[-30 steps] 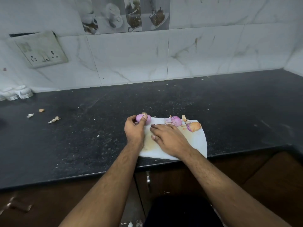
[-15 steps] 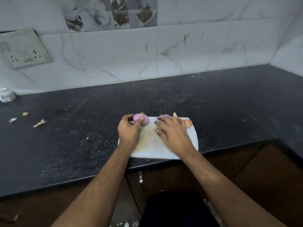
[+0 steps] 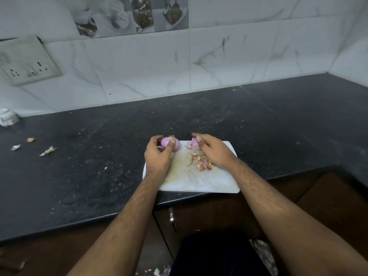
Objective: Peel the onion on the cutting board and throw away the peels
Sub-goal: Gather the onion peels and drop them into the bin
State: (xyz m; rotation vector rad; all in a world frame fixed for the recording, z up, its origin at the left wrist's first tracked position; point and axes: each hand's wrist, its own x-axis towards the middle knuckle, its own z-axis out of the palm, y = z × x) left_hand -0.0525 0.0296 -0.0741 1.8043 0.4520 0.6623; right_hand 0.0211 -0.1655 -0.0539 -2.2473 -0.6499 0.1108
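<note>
Uncovered peels [image 3: 202, 163]; left hand [image 3: 157, 156] grips onion [image 3: 169, 144], right hand [image 3: 214, 151] seemingly pinching peel.

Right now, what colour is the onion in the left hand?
Pale purple-pink, peeled and glossy. The onion shows best in the head view, held by the left hand.

A dark speckled bench [image 3: 258, 124] runs under a wall of white marbled tiles [image 3: 151, 64], some printed with cups and desserts [image 3: 129, 14]. Far left of the left hand [image 3: 157, 156], a grubby socket plate [image 3: 25, 60] sits on the wall, a small white object [image 3: 8, 117] stands at the bench's back edge, and a few scraps [image 3: 47, 151] lie loose. Below the hands are brown cabinet doors [image 3: 209, 216] with a metal handle [image 3: 172, 219].
</note>
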